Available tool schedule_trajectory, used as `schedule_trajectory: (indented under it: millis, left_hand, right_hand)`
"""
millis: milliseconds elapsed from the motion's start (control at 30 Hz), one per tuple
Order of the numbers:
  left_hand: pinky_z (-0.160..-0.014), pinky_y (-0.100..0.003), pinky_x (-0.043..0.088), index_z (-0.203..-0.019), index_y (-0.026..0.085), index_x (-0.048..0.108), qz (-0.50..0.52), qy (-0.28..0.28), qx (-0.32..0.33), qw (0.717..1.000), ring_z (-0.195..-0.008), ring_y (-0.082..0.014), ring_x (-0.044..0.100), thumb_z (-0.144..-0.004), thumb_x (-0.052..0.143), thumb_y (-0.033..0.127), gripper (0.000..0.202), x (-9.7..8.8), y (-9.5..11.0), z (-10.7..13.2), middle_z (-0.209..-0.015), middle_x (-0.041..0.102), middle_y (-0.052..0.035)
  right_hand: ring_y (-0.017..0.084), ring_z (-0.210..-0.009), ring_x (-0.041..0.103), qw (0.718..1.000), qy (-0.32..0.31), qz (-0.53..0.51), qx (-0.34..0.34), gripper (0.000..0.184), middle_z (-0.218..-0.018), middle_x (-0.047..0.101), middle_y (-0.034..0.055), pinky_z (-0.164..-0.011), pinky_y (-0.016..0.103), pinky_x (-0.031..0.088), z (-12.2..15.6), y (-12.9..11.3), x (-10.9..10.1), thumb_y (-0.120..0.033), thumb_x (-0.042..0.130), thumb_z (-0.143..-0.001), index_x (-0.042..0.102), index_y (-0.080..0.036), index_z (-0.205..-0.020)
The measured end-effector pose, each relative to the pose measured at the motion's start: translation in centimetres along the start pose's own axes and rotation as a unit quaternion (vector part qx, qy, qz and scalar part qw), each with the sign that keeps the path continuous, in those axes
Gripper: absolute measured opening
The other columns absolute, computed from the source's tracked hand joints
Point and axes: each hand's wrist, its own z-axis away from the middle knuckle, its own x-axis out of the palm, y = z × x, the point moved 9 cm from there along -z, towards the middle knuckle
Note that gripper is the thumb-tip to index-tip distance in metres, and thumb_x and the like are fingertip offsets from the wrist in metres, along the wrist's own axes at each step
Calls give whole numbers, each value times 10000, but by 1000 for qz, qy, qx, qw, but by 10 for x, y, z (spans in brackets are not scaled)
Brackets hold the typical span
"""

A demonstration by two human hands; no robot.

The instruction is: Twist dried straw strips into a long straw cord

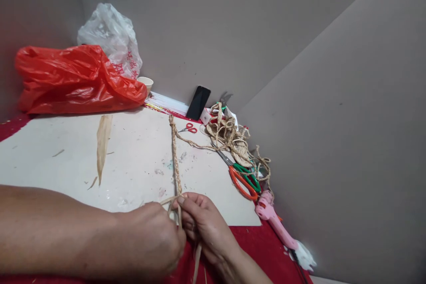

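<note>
1. The right hand is at the lower end of the braid, thumb and forefinger pinched together on it where the plaiting stops.
2. The left hand, just left of that end of the braid, is curled closed around a pale strand that runs out sideways; its fingertips are hidden.
3. Done, by the look of it: the braid is plaited from its knobbly top down to the pinch, and it lies on the white board.
4. Left undone: below the braid, strands are unplaited, with one loose strand hanging past the right hand. The hands hide how much remains.
5. A thin cord leads from near the braid's top towards a tangled rope pile on its right, which looks plaited already.
6. Right of the braid, near the pile, lie large scissors; small scissors sit just beside its top. Both look unused at this moment.
7. Well left of the braid, a dry leaf lies flat and unplaited.
8. Farther out, beyond the braid's top, are a phone and, leftward, a red bag.
</note>
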Motion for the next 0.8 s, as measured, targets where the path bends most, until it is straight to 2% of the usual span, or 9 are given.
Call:
schedule_trajectory:
  millis: [67, 133, 233, 300, 400, 467, 533, 667, 800]
  left_hand:
    - [-452, -287, 240, -669, 198, 576, 104, 29, 21, 994, -457, -134, 417, -817, 468, 235, 187, -16, -1, -1, -564, 552, -29]
    - [-504, -270, 290, -672, 195, 568, 206, 110, -49, 971, -519, -125, 443, -854, 415, 248, 243, -34, -27, -3, -614, 575, -21]
    - [-600, -241, 347, -727, 172, 566, 343, 235, -247, 875, -622, -118, 478, -847, 383, 238, 228, -39, -89, 5, -668, 561, -8]
    - [-594, -234, 359, -762, 155, 571, 453, 238, -331, 793, -603, -111, 469, -828, 399, 273, 219, -19, -113, 8, -641, 534, 9]
    - [-534, -238, 374, -661, 128, 557, 627, 127, -347, 686, -499, -102, 450, -797, 437, 402, 329, 25, -104, -3, -533, 501, 13]
    - [-499, -247, 390, -664, 134, 539, 697, 93, -348, 620, -446, -104, 455, -772, 455, 496, 387, 44, -90, -6, -492, 492, 17]
    - [-480, -235, 384, -666, 135, 537, 721, 119, -341, 591, -428, -90, 439, -732, 511, 546, 417, 47, -84, -7, -503, 494, 20]
    - [-525, -211, 368, -678, 115, 580, 742, 199, -293, 570, -509, -79, 460, -711, 587, 549, 435, 35, -79, -11, -600, 558, -12]
    - [-553, -216, 362, -739, 117, 609, 787, 221, -280, 503, -558, -107, 522, -743, 583, 531, 415, 36, -74, -16, -614, 600, -42]
  right_hand:
    - [9, -339, 104, 1000, -8, -14, 6, 267, -394, 279, -128, -331, 164, 52, 2, -1, -2, -372, 667, -738, 560, -128, -719]
    - [7, -352, 110, 999, -20, -31, 2, 291, -410, 284, -123, -339, 157, 55, 3, -3, -2, -377, 681, -729, 521, -140, -673]
    - [7, -363, 114, 998, -43, -45, -2, 294, -427, 274, -120, -345, 150, 59, 4, -6, -1, -370, 679, -741, 506, -143, -672]
    - [9, -365, 100, 997, -56, -47, -3, 268, -431, 252, -125, -344, 148, 56, 4, -8, 0, -364, 665, -762, 528, -137, -719]
    - [8, -365, 98, 996, -73, -40, -21, 263, -436, 256, -123, -344, 148, 61, 5, -13, 3, -367, 643, -787, 529, -136, -735]
    - [7, -360, 104, 995, -83, -32, -36, 278, -432, 274, -120, -344, 150, 61, 6, -17, 7, -386, 629, -798, 524, -137, -731]
    - [4, -352, 110, 994, -89, -27, -48, 305, -425, 289, -119, -342, 153, 58, 8, -22, 10, -414, 625, -796, 520, -137, -725]
    - [-1, -329, 116, 991, -114, -43, -62, 349, -409, 328, -119, -329, 155, 57, 10, -29, 20, -468, 650, -752, 508, -150, -730]
    - [0, -313, 120, 988, -136, -52, -51, 357, -411, 362, -112, -308, 154, 54, 6, -28, 22, -479, 660, -729, 502, -159, -745]
